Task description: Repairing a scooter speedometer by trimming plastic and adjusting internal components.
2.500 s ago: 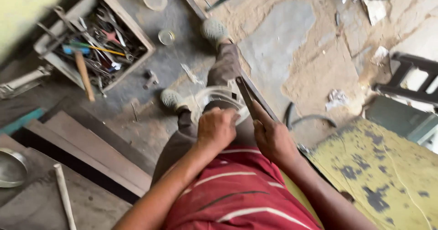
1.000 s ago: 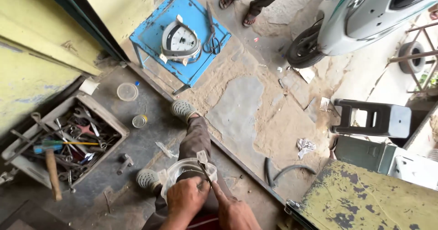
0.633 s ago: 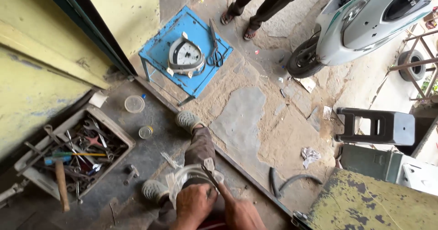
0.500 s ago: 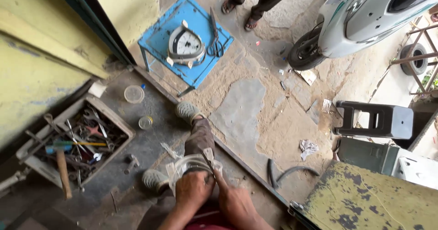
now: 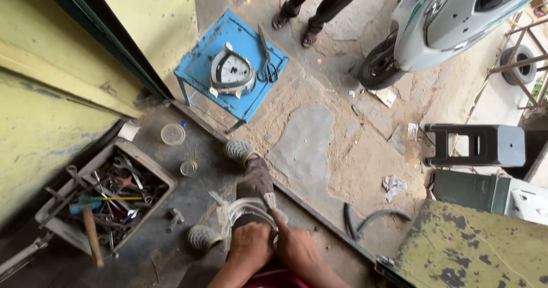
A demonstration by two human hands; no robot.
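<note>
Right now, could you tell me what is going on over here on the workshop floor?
A person sits on the floor with both hands, left hand and right hand, pressed on a whitish curved part resting over their knees. A tray of tools with a hammer lies to their left. Ahead, a blue stool carries a round dial housing and scissors. Another person's legs stand beside a parked scooter.

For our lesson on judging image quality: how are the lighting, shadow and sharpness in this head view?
Head view: soft daylight on the sandy ground by the blue stool; the floor around the tool box lies darker, in shade; no harsh glare; both hands, left hand and right hand, look slightly soft at the bottom edge.
</note>
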